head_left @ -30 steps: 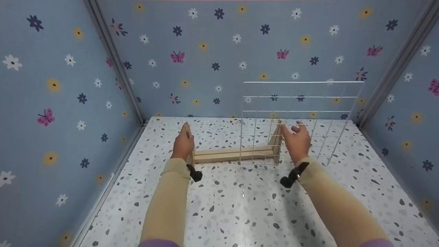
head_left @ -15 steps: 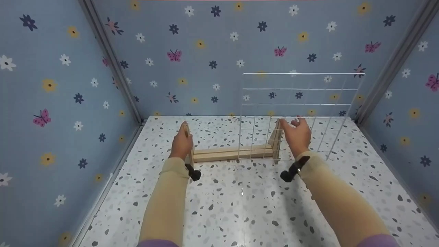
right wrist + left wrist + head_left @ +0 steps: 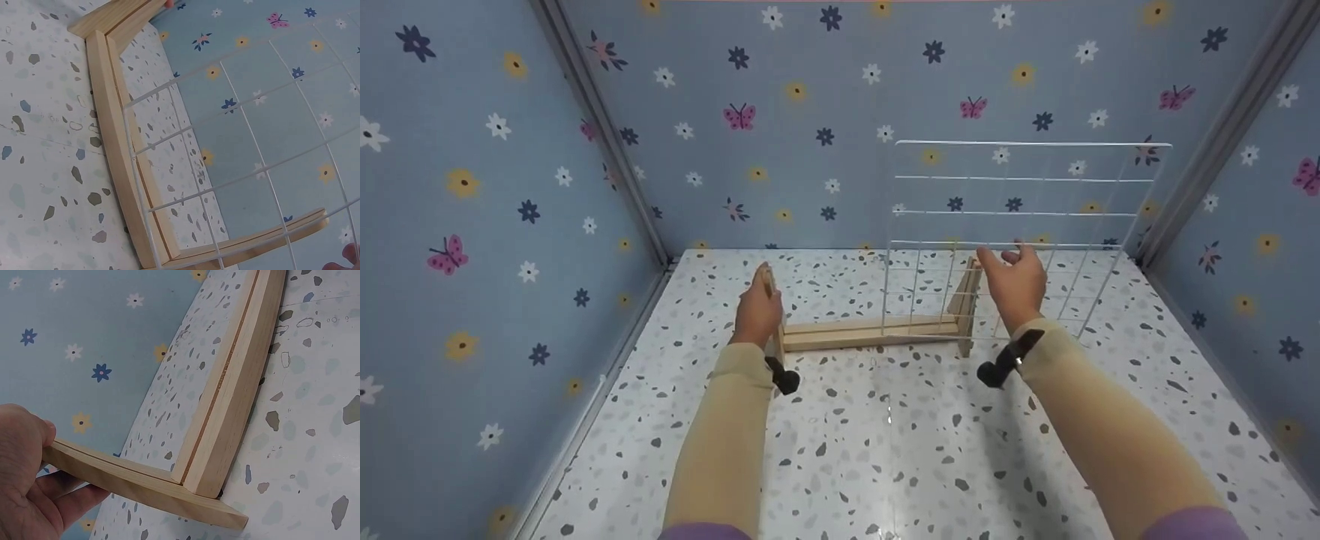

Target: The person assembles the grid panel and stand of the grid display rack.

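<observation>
The left hand (image 3: 758, 309) grips the left end of the wooden stand (image 3: 840, 337), which rests on the speckled tabletop (image 3: 825, 450). The right hand (image 3: 1016, 283) pinches the white grid (image 3: 1020, 214), held tilted near the stand's right end; whether grid and stand touch, I cannot tell. A flowered wall (image 3: 810, 45) rises behind

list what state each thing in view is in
frame: standing on the table, both ends raised
grid: held up, roughly upright, not seated in the frame
left hand: gripping the frame's left end
right hand: holding the grid
</observation>
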Motion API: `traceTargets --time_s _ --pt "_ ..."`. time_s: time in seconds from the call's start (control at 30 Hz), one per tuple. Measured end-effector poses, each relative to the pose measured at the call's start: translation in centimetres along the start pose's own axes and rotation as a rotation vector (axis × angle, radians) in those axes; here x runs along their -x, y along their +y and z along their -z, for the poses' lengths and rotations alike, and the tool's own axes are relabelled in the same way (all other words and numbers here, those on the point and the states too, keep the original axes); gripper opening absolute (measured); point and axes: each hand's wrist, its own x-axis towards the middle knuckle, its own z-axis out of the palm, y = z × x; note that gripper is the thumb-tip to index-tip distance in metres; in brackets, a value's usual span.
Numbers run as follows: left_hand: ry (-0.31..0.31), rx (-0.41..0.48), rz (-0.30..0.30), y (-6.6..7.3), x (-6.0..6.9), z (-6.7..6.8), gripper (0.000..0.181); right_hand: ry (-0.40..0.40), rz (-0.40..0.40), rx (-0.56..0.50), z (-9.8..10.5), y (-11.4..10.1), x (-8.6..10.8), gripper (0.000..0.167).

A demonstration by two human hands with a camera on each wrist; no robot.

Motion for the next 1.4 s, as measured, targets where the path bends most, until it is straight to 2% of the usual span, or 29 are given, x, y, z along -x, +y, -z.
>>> traceTargets --time_s 0.57,0.8,1.07,1.4 --pt "0.006 -0.053 0.005 0.1 -0.1 -0.2 0.060 -0.016 -0.019 -0.003 0.8 -1.8 -0.2 0.091" --pt "0.001 -0.048 0.030 0.1 -0.3 -0.3 0.061 -0.009 0.016 -0.004 1.1 -2.4 -0.6 0.089" --pt "-0.023 -0.022 0.000 0.3 0.2 -0.5 0.062 0.021 0.025 0.009 1.5 -3.4 -0.8 0.090" --pt "-0.012 -0.065 -0.023 0.3 0.3 -0.7 0.062 0.022 0.058 0.022 1.6 -4.2 -0.8 0.088"
